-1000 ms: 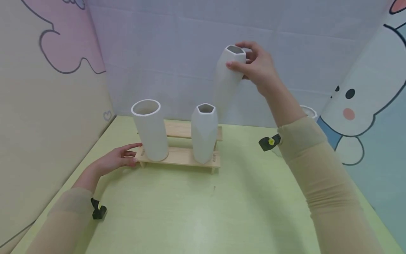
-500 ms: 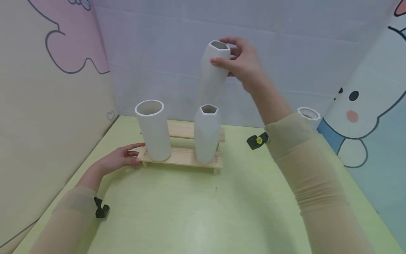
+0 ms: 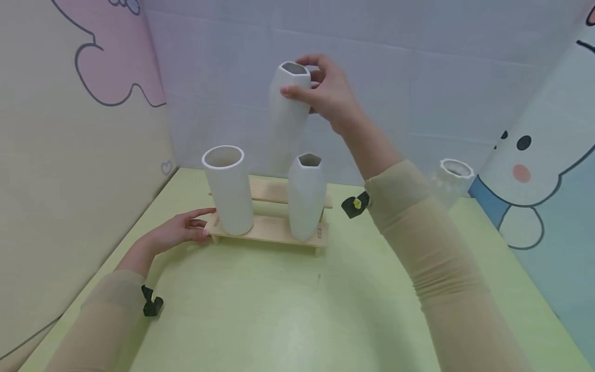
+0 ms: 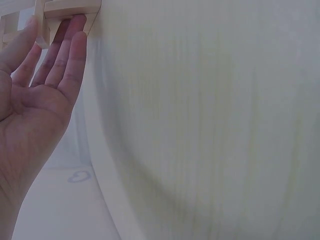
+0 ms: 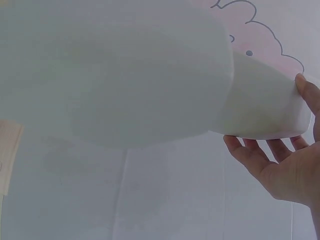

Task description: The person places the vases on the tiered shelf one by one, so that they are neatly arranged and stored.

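Observation:
A tall white faceted vase (image 3: 290, 111) is held near its rim by my right hand (image 3: 327, 95), raised above the back step of a two-step wooden rack (image 3: 269, 230). In the right wrist view my thumb and fingers (image 5: 256, 159) lie on opposite sides of this vase. My left hand (image 3: 178, 230) holds the left end of the rack; in the left wrist view thumb and fingers sit on either side of the wood (image 4: 72, 7). On the front step stand a white round vase (image 3: 229, 196) at left and another white faceted vase (image 3: 307, 199) at right.
A white vase with a scalloped rim (image 3: 453, 178) stands at the back right, partly behind my right sleeve (image 3: 418, 222). A pale wall (image 3: 372, 103) rises behind the light green table (image 3: 260, 310). Cartoon-printed walls flank it on both sides.
My right hand has carried the raised vase leftward, to above the rack's back step. The scalloped vase shows more from behind the sleeve. My left hand has stayed at the rack's end.

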